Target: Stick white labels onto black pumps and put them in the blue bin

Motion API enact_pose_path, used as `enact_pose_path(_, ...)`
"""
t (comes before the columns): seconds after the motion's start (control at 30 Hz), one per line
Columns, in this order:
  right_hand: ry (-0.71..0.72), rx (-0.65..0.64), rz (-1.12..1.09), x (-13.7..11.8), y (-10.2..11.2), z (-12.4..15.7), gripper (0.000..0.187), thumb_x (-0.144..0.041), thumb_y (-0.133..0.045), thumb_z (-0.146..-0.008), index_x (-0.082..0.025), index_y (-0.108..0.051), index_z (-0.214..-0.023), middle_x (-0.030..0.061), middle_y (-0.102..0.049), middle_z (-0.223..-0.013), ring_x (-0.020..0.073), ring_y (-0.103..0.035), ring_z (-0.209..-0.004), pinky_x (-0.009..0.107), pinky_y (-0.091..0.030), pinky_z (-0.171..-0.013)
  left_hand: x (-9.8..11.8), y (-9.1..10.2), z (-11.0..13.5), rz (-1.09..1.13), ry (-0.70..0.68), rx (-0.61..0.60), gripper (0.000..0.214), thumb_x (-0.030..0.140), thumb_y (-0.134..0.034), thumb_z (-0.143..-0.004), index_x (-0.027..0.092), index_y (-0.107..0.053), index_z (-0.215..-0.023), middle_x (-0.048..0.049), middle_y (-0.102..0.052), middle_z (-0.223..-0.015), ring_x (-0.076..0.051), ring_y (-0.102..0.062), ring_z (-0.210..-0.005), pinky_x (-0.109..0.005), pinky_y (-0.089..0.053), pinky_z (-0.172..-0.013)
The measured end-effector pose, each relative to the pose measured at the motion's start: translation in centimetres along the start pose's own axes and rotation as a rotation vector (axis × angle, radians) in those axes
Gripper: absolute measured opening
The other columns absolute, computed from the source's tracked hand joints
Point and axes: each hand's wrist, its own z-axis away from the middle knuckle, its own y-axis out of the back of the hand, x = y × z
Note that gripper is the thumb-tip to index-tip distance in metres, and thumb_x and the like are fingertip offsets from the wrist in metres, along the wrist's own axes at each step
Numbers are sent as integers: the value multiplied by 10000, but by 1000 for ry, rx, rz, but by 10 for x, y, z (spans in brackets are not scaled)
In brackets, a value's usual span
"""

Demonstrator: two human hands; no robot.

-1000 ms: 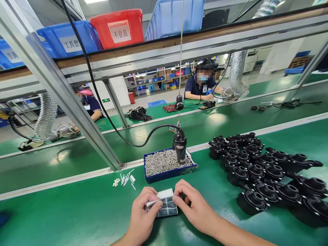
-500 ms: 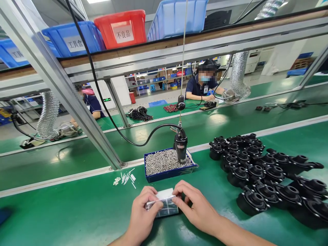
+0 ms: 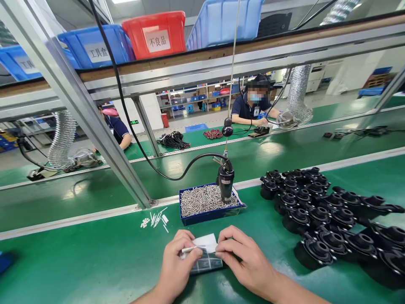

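A small sheet [image 3: 206, 265] marked into dark, glossy squares lies low in front of me, with a white part folded up along its far side. My left hand [image 3: 179, 264] is closed on its left end, the thumb lying over the folded edge. At the right end, my right hand [image 3: 243, 257] pinches with thumb and forefinger at the border of the white part. The other fingers of that hand are curled above, and whatever lies inside the pinch is hidden. Just beyond my hands stands a blue tray [image 3: 210, 217] full of metal screws [image 3: 199, 202].
A black electric screwdriver [image 3: 225, 183] hangs over the tray on a cord. Small white rings [image 3: 144, 222] and white sticks [image 3: 157, 218] lie to the left. Several black round housings [image 3: 316, 249] crowd the right. A metal post [image 3: 104, 135] rises at left; two co-workers sit beyond.
My right hand has shifted slightly right, its fingers closer together at the sheet's edge. More of the sheet's white part and dark squares shows. The left hand has barely moved.
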Motion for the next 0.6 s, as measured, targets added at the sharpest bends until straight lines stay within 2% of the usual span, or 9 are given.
enact_pose_path(0.07, -17, 34, -66, -2, -2, -1, 156, -115, -595, -1037, -245, -669, -991, 35, -666, -923, 189, -653, -848, 289, -550, -742, 0, 0, 0, 12, -35, -6, 511, 594, -822, -886, 202, -628, -622, -49, -635, -741, -241, -592, -872, -289, -472, -767)
enact_pose_path(0.13, -42, 19, -110, -2, -4, -1, 130, -138, -645, -1015, -257, -681, -1053, 42, -688, -978, 210, -654, -930, 320, -568, -827, 1, -1, 0, 29, -83, -28, 480, 569, -825, -897, 206, -654, -632, -40, -628, -705, -235, -593, -864, -288, -478, -782)
enact_pose_path(0.23, -112, -23, -151, -1, -8, 1, 358, -139, -693, -971, -280, -643, -1296, 41, -727, -1052, 231, -658, -1046, 352, -572, -937, 4, -2, 1, 46, -125, -72, 414, 536, -829, -904, 211, -712, -677, -41, -637, -703, -234, -607, -855, -297, -498, -797)
enact_pose_path(0.3, -176, -4, -154, 0, -10, 3, 424, -114, -657, -971, -285, -601, -1355, 19, -746, -1003, 226, -669, -1061, 355, -564, -974, 6, -3, 1, 54, -96, -73, 377, 539, -816, -910, 203, -741, -756, -57, -663, -777, -234, -621, -844, -302, -515, -778)
enact_pose_path(0.4, -262, 31, -120, 0, -10, 3, 350, -138, -635, -984, -274, -600, -1305, 1, -767, -932, 234, -688, -1078, 382, -553, -1018, 7, -2, 2, 74, -27, -40, 372, 541, -740, -961, 184, -731, -858, -83, -680, -879, -232, -639, -853, -303, -530, -763)
enact_pose_path(0.47, -285, 33, -97, 0, -9, 3, 301, -168, -641, -990, -267, -608, -1273, 3, -780, -921, 248, -699, -1094, 401, -555, -1028, 7, -2, 1, 95, -17, -33, 364, 517, -710, -985, 179, -712, -850, -83, -678, -877, -230, -644, -861, -301, -533, -773)
enact_pose_path(0.6, -227, 24, -60, 0, -6, 2, 219, -170, -618, -1009, -273, -626, -1202, 14, -802, -949, 262, -716, -1109, 409, -569, -1007, 7, -1, -1, 120, -36, -21, 357, 475, -737, -976, 179, -696, -780, -67, -663, -821, -217, -632, -824, -288, -523, -754)
